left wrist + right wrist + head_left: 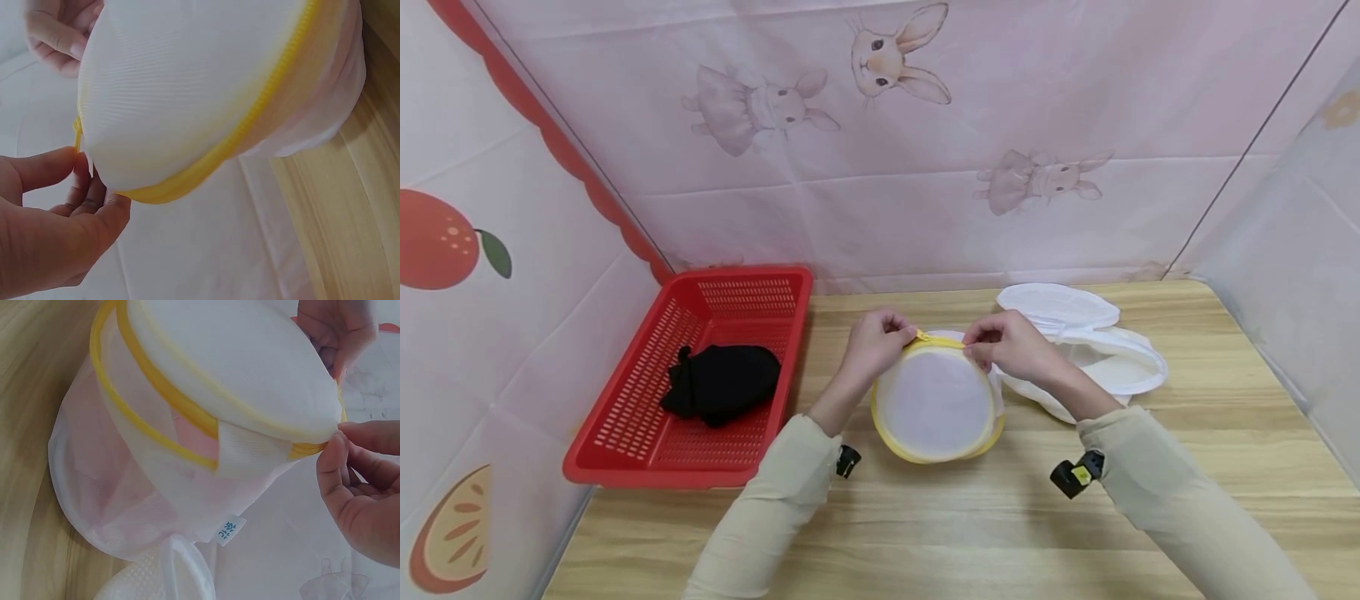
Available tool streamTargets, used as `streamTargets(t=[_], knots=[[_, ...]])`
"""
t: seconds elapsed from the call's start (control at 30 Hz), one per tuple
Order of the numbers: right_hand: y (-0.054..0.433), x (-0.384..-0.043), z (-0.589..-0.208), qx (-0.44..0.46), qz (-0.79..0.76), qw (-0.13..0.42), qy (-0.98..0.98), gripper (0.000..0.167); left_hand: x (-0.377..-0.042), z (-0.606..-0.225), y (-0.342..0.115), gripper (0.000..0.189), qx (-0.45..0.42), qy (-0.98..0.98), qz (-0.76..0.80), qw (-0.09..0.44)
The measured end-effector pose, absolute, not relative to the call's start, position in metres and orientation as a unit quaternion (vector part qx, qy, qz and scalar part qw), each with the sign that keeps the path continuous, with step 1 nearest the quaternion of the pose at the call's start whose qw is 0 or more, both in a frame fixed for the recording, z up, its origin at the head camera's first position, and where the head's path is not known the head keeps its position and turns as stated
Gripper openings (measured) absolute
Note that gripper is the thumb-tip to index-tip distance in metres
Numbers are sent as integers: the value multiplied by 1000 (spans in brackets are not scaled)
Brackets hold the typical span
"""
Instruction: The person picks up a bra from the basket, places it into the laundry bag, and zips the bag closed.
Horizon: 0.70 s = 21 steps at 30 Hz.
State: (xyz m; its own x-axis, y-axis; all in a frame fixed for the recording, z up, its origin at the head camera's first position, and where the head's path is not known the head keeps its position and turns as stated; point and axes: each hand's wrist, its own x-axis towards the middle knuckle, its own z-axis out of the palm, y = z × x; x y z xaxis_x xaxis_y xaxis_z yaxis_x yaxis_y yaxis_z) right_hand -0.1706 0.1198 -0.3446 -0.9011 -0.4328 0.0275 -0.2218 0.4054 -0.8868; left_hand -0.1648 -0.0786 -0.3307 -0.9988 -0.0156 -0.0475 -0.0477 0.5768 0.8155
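A round mesh laundry bag [936,404] with a white lid and yellow zipper trim stands on the table between both hands. My left hand [877,342] pinches the yellow zipper pull [77,128] at the far rim. To its right, my right hand [1011,342] pinches the yellow edge between thumb and fingers. In the right wrist view, two yellow zipper edges [159,431] stand apart along one side, and something pink shows through the mesh wall [119,487]. A small white tag [230,529] sticks out from the side.
A red plastic basket [805,333] at the left holds a black cloth item [726,383]. Behind the right hand lies a white mesh bag [1138,367] with its lid [1060,304] folded back. A printed cloth wall [880,217] stands along the table's far edge.
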Motion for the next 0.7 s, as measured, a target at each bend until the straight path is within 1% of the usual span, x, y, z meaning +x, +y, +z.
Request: streamTargets(t=[0.2, 0.47, 0.7], knots=[[120, -170, -341, -192, -512, 100, 831, 5, -165, -332, -80, 12, -45, 872, 485, 35], [127, -169, -338, -172, -531, 97, 824, 5, -171, -337, -95, 9, -92, 808, 578, 69], [137, -170, -335, -165, -548, 95, 815, 7, -174, -337, -115, 9, -106, 774, 620, 65]])
